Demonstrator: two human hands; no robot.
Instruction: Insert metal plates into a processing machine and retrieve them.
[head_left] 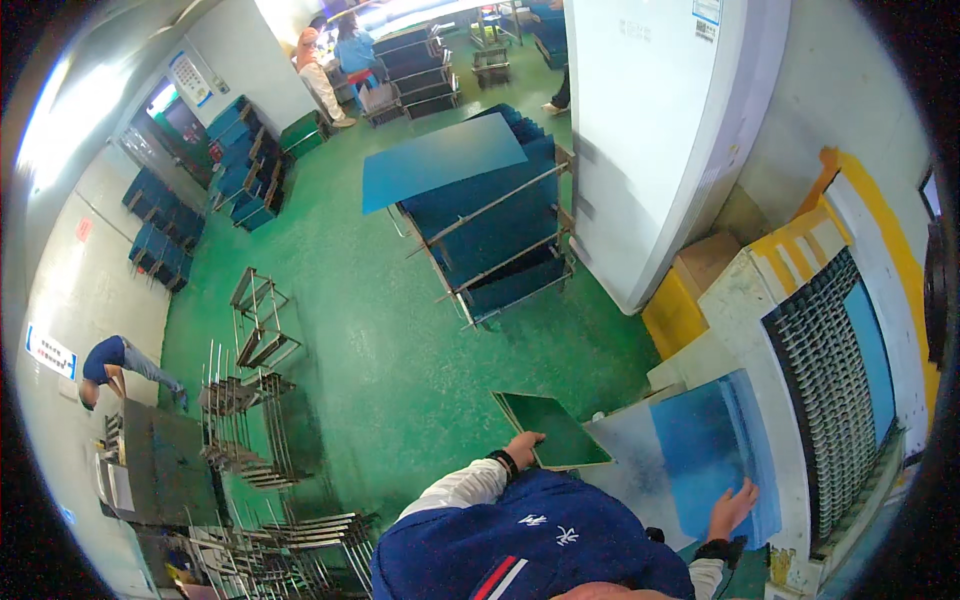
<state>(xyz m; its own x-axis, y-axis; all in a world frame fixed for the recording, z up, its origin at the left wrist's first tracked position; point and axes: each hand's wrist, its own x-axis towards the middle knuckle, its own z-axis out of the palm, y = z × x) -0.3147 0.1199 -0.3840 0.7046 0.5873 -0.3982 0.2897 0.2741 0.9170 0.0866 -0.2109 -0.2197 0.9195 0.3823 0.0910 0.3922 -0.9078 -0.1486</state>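
Note:
My left hand (525,448) is closed on the near edge of a few thin dark green panels (560,432), held tilted in front of my body. To the right, a stack of thin blue sheets (700,445) lies on a pale metal table (628,445) that adjoins a machine. The fingers of my right hand (735,508) are apart and rest on the top sheet near its right edge. Nothing shows in that hand. Beyond the stack, the machine's conveyor of rows of small rollers (825,400) runs beside a blue strip.
Ahead stands a metal rack (490,240) of blue panels with one large blue sheet (445,160) on top. Bare metal racks (245,425) fill the left side. A bending person (115,365) is at the far left. A white cabinet (640,130) and yellow box (690,290) border the right.

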